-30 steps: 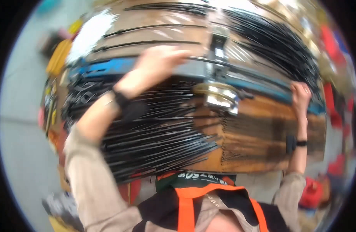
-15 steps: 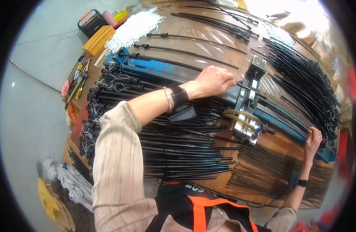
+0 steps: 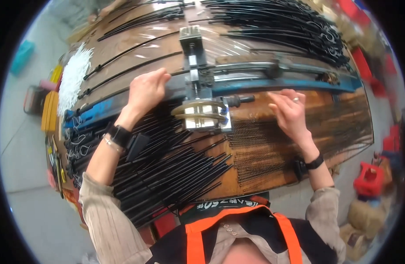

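Observation:
A blue rail (image 3: 294, 84) runs across the table, and a metal clamping fixture (image 3: 192, 66) stands over its middle. On the left of that fixture, my left hand (image 3: 145, 91) is closed on a thin black rod (image 3: 179, 71) that leads into it. My right hand (image 3: 290, 112) hovers over the right side of the table, close to the fixture's black knob (image 3: 242, 100). Its thumb and index finger draw together in a pinch. Blur hides whatever may be between them. Curved tan hoses (image 3: 198, 112) loop over the fixture's near end.
Black rods with fittings (image 3: 167, 176) lie bundled at near left, more rods (image 3: 290, 22) at far right. Thin dark coiled springs (image 3: 264, 149) cover the near right. White small pieces (image 3: 77, 81) are heaped at left by a yellow box (image 3: 50, 111). A red stool (image 3: 368, 178) stands beyond the table.
The view has swung to the right. My right hand has come from the rail's far right end to beside the fixture. My left hand stays closed just left of the fixture.

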`<state>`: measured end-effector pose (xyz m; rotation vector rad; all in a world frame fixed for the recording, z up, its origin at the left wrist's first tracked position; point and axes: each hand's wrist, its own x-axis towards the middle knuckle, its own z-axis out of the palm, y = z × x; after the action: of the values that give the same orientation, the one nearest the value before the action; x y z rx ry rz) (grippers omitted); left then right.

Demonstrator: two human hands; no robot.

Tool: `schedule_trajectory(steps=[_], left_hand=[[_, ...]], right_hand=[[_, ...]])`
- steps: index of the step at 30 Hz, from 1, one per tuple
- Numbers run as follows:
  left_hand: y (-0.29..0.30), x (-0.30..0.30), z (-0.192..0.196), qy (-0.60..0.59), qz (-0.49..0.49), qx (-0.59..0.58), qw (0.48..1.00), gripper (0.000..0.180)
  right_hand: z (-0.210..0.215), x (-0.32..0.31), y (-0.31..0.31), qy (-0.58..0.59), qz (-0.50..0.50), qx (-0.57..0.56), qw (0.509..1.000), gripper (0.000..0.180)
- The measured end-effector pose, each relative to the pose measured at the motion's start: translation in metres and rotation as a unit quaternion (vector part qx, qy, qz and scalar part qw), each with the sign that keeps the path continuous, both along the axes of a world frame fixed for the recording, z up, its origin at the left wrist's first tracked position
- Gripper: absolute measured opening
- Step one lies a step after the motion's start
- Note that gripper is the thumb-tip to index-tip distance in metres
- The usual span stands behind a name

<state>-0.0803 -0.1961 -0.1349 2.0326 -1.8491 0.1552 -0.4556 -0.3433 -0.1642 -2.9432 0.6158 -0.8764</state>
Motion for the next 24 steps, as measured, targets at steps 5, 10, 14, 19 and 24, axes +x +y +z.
schedule_trajectory(steps=[5,10,14,19,24], left_hand=[[0.001,-0.002,-0.001,-0.001,0.006,0.002,1.0,0.021],[0.006,-0.006,-0.001,-0.017,0.02,-0.004,1.0,0.021],[0.003,-0.009,-0.008,-0.024,0.002,-0.033,0.999,0.02],[0.0,0.005,-0.018,-0.081,-0.039,-0.082,0.993,0.016],[0.007,0.04,-0.014,-0.221,-0.086,-0.159,0.958,0.007]], right_hand=[[-0.002,0.013,0.015,-0.046,0.014,0.085,0.995,0.032],[-0.004,0.033,0.023,-0.052,0.049,0.129,0.989,0.033],[-0.016,0.046,0.016,-0.061,0.104,0.285,0.951,0.029],[-0.021,0.045,0.011,-0.1,0.108,0.346,0.927,0.024],[-0.022,0.025,0.05,0.066,0.124,0.109,0.984,0.028]])
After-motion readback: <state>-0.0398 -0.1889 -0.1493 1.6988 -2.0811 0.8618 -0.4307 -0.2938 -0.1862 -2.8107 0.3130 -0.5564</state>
